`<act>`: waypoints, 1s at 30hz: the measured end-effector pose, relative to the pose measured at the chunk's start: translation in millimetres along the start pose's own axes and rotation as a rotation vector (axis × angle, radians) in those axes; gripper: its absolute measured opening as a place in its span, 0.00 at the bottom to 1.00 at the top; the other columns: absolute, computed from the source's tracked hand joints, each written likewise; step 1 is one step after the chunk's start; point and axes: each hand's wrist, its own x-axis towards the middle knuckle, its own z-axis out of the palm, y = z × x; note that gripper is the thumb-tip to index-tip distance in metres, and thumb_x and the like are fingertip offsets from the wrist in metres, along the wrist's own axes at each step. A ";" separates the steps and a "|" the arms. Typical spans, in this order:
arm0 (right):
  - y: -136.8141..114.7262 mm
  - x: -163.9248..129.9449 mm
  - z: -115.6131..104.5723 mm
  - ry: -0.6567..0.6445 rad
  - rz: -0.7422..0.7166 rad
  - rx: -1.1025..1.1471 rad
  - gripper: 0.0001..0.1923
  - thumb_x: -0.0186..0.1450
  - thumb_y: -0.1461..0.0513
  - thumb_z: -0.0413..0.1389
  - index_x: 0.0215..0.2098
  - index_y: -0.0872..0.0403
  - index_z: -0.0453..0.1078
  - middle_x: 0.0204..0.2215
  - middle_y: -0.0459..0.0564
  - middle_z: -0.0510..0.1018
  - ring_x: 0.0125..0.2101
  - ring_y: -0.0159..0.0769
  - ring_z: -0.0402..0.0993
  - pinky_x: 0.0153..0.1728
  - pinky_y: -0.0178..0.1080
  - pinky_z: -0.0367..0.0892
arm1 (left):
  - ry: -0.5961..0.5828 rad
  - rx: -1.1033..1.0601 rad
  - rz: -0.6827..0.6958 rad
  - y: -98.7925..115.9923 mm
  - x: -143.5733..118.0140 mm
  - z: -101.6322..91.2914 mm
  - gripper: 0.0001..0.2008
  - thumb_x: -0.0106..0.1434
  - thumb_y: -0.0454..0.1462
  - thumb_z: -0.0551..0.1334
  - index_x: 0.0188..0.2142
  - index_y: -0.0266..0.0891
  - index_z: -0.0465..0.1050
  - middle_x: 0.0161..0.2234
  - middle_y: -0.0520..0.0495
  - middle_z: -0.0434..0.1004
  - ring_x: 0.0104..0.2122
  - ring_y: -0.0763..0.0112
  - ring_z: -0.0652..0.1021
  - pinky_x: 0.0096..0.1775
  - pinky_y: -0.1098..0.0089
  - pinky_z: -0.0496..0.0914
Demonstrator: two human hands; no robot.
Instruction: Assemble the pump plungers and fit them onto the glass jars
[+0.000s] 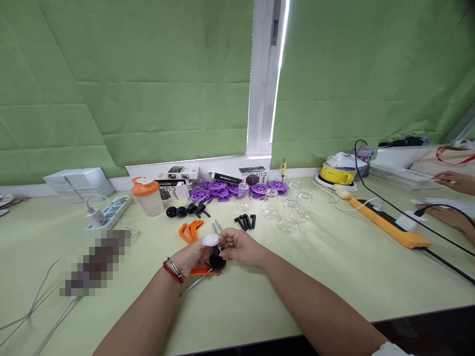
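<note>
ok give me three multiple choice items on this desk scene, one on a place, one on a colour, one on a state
1. Where do the purple discs lie?
A. by the window wall
B. at the near table edge
C. on the yellow bowl

2. What colour is the shaker bottle lid?
A. blue
B. orange
C. white

3. What are the hands doing?
A. resting flat
B. both holding one small black part
C. lifting a jar

Answers:
1 A, they sit in front of the boxes at the wall.
2 B, the lid is orange.
3 B, left hand and right hand meet on it.
</note>
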 end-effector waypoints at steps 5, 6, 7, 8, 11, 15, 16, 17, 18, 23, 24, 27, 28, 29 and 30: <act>0.7 -0.4 -0.3 0.001 -0.002 0.010 0.18 0.49 0.59 0.66 0.31 0.55 0.63 0.31 0.43 0.69 0.26 0.25 0.66 0.26 0.32 0.64 | -0.008 -0.008 -0.009 -1.2 2.1 -2.2 0.26 0.51 0.57 0.55 0.39 0.39 0.65 0.28 0.45 0.71 0.24 0.67 0.71 0.24 0.69 0.60; 0.7 -0.4 -0.3 0.003 0.001 0.011 0.18 0.49 0.59 0.66 0.30 0.55 0.63 0.31 0.43 0.69 0.25 0.25 0.66 0.26 0.32 0.64 | -0.009 -0.008 -0.002 -1.8 2.2 -2.8 0.26 0.52 0.56 0.55 0.40 0.39 0.65 0.28 0.45 0.71 0.24 0.66 0.71 0.25 0.69 0.60; 0.7 -0.3 -0.2 0.003 0.004 0.015 0.18 0.48 0.59 0.66 0.30 0.55 0.63 0.30 0.43 0.69 0.25 0.25 0.66 0.26 0.32 0.64 | -0.013 -0.009 0.007 -2.4 2.2 -3.2 0.26 0.53 0.55 0.54 0.42 0.39 0.65 0.29 0.45 0.71 0.25 0.65 0.72 0.25 0.68 0.60; 0.8 -0.1 -0.2 0.004 0.005 0.019 0.18 0.48 0.59 0.66 0.29 0.55 0.62 0.30 0.43 0.69 0.25 0.25 0.66 0.26 0.32 0.64 | -0.014 -0.010 0.017 -2.9 2.0 -3.5 0.26 0.54 0.55 0.53 0.43 0.39 0.65 0.29 0.44 0.71 0.25 0.64 0.72 0.26 0.67 0.61; 1.7 0.6 -0.2 0.000 0.002 0.028 0.18 0.48 0.59 0.67 0.29 0.55 0.63 0.31 0.44 0.70 0.25 0.25 0.66 0.27 0.32 0.65 | -0.011 -0.003 0.031 -3.2 0.9 -2.9 0.24 0.57 0.53 0.52 0.44 0.40 0.65 0.29 0.44 0.71 0.26 0.63 0.72 0.27 0.67 0.60; 2.2 0.9 -0.8 0.000 -0.004 0.033 0.19 0.48 0.59 0.67 0.30 0.56 0.63 0.31 0.43 0.70 0.25 0.25 0.66 0.27 0.32 0.65 | 0.013 0.000 0.036 -1.7 -0.3 -0.1 0.22 0.56 0.53 0.52 0.41 0.40 0.66 0.26 0.46 0.70 0.25 0.63 0.72 0.25 0.68 0.60; 2.2 0.9 -1.1 -0.004 -0.002 0.033 0.19 0.48 0.59 0.67 0.30 0.56 0.63 0.31 0.43 0.70 0.25 0.25 0.66 0.27 0.32 0.65 | 0.018 -0.005 0.035 -1.4 -0.5 0.5 0.22 0.55 0.53 0.52 0.40 0.40 0.66 0.25 0.46 0.70 0.25 0.64 0.72 0.25 0.69 0.60; 2.2 0.8 -1.6 -0.010 0.002 0.035 0.18 0.48 0.59 0.67 0.30 0.56 0.63 0.30 0.43 0.70 0.25 0.25 0.66 0.27 0.32 0.65 | 0.018 -0.010 0.037 -1.3 -0.7 0.8 0.22 0.55 0.53 0.53 0.40 0.40 0.67 0.26 0.46 0.71 0.25 0.65 0.72 0.24 0.69 0.61; 2.2 0.8 -2.1 -0.015 0.004 0.039 0.18 0.48 0.59 0.67 0.29 0.56 0.63 0.30 0.43 0.70 0.25 0.25 0.66 0.27 0.32 0.65 | 0.017 -0.014 0.040 -1.3 -0.9 1.0 0.21 0.55 0.52 0.53 0.39 0.40 0.67 0.27 0.46 0.72 0.25 0.65 0.72 0.24 0.70 0.61; 3.8 0.6 -3.6 -0.035 -0.021 0.040 0.18 0.49 0.60 0.66 0.32 0.56 0.64 0.31 0.43 0.70 0.27 0.25 0.66 0.29 0.32 0.65 | 0.039 -0.022 0.025 -2.6 -1.8 -0.2 0.20 0.56 0.53 0.52 0.34 0.39 0.68 0.27 0.45 0.73 0.25 0.65 0.73 0.25 0.70 0.63; 3.9 0.5 -3.6 -0.034 -0.022 0.039 0.17 0.49 0.60 0.66 0.31 0.56 0.64 0.31 0.43 0.70 0.27 0.25 0.66 0.29 0.32 0.65 | 0.043 -0.023 0.023 -2.9 -1.7 -0.5 0.20 0.55 0.53 0.53 0.34 0.40 0.68 0.27 0.45 0.73 0.25 0.65 0.73 0.25 0.70 0.63; 3.8 0.4 -3.6 -0.032 -0.014 0.033 0.17 0.49 0.61 0.66 0.32 0.56 0.64 0.30 0.43 0.70 0.26 0.25 0.66 0.28 0.32 0.64 | 0.044 -0.022 0.018 -3.3 -1.3 -0.9 0.19 0.55 0.53 0.53 0.34 0.40 0.67 0.27 0.45 0.73 0.25 0.65 0.73 0.24 0.70 0.63; 3.7 0.5 -3.7 -0.034 -0.010 0.029 0.17 0.49 0.61 0.66 0.32 0.56 0.64 0.29 0.43 0.70 0.26 0.26 0.66 0.28 0.32 0.64 | 0.045 -0.021 0.017 -3.2 -1.3 -0.8 0.19 0.55 0.53 0.53 0.34 0.40 0.67 0.27 0.46 0.73 0.24 0.65 0.73 0.24 0.70 0.63; 3.5 0.5 -3.7 -0.035 -0.005 0.027 0.16 0.50 0.61 0.66 0.32 0.56 0.64 0.28 0.43 0.70 0.25 0.26 0.66 0.27 0.32 0.64 | 0.054 -0.020 0.018 -3.0 -1.4 -0.4 0.19 0.55 0.53 0.53 0.34 0.40 0.67 0.26 0.46 0.73 0.24 0.65 0.73 0.24 0.70 0.62; 3.2 0.4 -3.9 -0.033 0.001 0.027 0.16 0.50 0.61 0.65 0.32 0.56 0.64 0.28 0.43 0.70 0.25 0.26 0.67 0.27 0.32 0.64 | 0.066 -0.020 0.019 -2.6 -1.6 0.1 0.20 0.56 0.52 0.52 0.34 0.39 0.68 0.25 0.47 0.72 0.24 0.65 0.73 0.25 0.70 0.62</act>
